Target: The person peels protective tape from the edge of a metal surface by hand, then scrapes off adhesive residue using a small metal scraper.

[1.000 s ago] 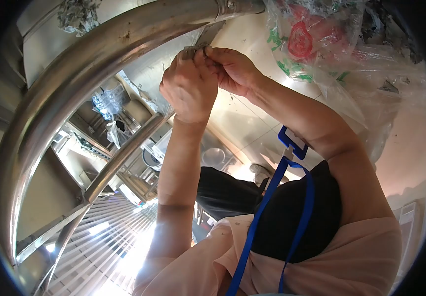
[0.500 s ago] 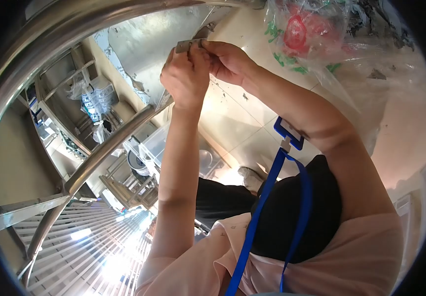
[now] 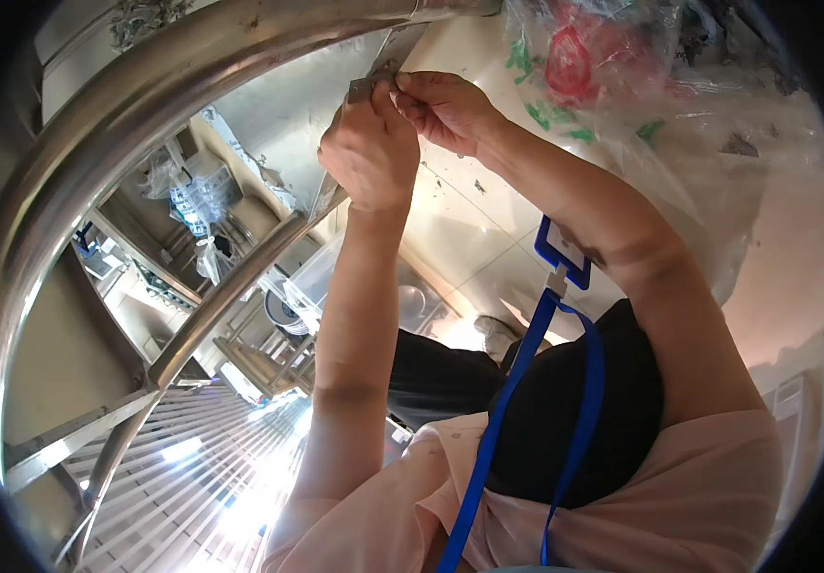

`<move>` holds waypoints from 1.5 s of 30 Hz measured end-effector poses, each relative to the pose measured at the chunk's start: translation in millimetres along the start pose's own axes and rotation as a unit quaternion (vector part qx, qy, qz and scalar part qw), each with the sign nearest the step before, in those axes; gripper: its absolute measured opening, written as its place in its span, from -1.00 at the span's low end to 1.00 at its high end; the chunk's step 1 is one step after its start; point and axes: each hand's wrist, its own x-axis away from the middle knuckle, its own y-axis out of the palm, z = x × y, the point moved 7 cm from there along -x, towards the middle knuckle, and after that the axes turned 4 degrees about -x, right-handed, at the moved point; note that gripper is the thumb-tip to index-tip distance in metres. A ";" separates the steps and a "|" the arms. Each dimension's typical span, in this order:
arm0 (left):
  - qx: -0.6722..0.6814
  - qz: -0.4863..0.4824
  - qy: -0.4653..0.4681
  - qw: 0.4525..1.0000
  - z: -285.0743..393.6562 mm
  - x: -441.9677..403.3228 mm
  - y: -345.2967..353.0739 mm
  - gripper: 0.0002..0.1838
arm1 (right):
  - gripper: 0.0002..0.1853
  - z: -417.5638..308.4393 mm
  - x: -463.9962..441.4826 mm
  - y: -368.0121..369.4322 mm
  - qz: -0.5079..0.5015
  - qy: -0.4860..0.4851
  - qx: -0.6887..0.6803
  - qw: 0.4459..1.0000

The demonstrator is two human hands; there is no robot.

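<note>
My left hand (image 3: 371, 148) is closed around a small grey metal-looking piece (image 3: 361, 91), whose flat end sticks out above the fingers. My right hand (image 3: 445, 107) is pinched beside it, thumb and forefinger at the same piece or a part joined to it; which one is too small to tell. Both hands are close together near the lower edge of a shiny metal sheet (image 3: 288, 115). A thick curved metal tube (image 3: 111, 143) passes to the left of the hands, and a thinner tube (image 3: 230, 286) runs below them.
Clear plastic wrapping with red and green print (image 3: 569, 67) lies at the upper right. A blue lanyard (image 3: 502, 411) hangs over my chest. Bagged items (image 3: 197, 205) and stacked bowls (image 3: 283, 310) are at the left. Tiled floor (image 3: 460, 229) shows beyond the hands.
The view has swung, shifting the tubes and background back toward the right since the middle frame. Both hands stay together at the small piece, with slight finger movement.
</note>
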 end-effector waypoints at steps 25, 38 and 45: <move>0.524 -0.241 -0.145 0.804 -7.3 16.0 31.8 -0.62 | -0.86 -73.7 35.4 11.8 -0.024 -0.056 0.263 0.963; 0.605 -0.219 -0.155 0.750 -49.5 109.6 27.5 -0.81 | -0.78 2.1 75.9 63.1 -0.144 0.038 0.779 0.609; 0.652 -0.206 -0.328 0.651 -106.1 133.1 64.7 -0.75 | -0.80 -13.0 76.6 47.3 -0.097 0.138 0.709 0.684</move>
